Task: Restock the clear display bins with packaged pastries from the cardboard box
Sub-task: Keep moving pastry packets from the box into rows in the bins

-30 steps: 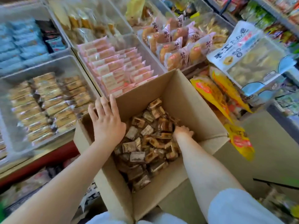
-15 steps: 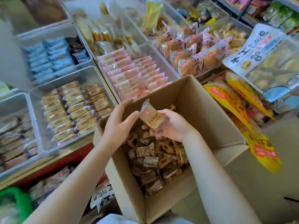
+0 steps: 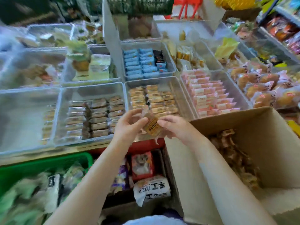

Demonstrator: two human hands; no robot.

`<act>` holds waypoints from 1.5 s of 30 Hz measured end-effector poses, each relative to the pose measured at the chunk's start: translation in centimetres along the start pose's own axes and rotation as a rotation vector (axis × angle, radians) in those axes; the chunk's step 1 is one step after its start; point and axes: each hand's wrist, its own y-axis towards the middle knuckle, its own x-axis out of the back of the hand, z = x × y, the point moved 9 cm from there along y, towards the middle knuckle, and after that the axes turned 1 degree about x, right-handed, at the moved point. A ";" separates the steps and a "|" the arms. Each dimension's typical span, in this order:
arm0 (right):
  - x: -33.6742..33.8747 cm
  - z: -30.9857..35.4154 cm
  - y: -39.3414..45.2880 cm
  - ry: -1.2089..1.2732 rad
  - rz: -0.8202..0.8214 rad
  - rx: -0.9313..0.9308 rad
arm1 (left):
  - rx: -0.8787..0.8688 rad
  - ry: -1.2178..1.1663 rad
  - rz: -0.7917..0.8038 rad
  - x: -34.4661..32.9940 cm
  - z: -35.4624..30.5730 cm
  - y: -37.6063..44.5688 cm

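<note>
Two hands pinch one wrapped pastry (image 3: 151, 127) between them: left hand (image 3: 129, 127) at nine o'clock, right hand (image 3: 175, 129) at three. It hovers over the near rim of the bin (image 3: 162, 82) at twelve. Best laid flat, label up, matching the rows; the box (image 3: 243, 120) sits at four.

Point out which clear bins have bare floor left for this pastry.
The far-left bin is mostly bare beside its single row. The dark-pastry bin and tan-pastry bin have bare strips along their far walls. The pink-pack bin is crowded.
</note>
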 end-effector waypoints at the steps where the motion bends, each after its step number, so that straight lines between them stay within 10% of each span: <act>1: -2.6 1.0 1.2 0.005 0.002 0.004 | 0.002 0.026 -0.051 3.5 0.5 0.2; 5: -12.7 3.7 7.1 -0.133 -0.063 0.031 | -0.015 0.102 -0.358 20.2 2.8 1.5; 11: -23.3 5.7 15.6 -0.326 -0.210 0.112 | -0.030 0.977 -0.414 34.7 7.1 5.9; 22: -26.8 11.4 27.5 -0.802 -0.463 0.193 | -0.018 1.184 -0.174 34.7 10.7 8.2; 39: -32.2 3.4 31.4 -1.250 -0.096 0.019 | -0.036 1.273 -0.182 34.6 10.3 8.1; 45: -31.3 5.8 26.1 -1.015 -0.106 0.114 | 0.052 1.134 -0.182 34.8 11.0 8.1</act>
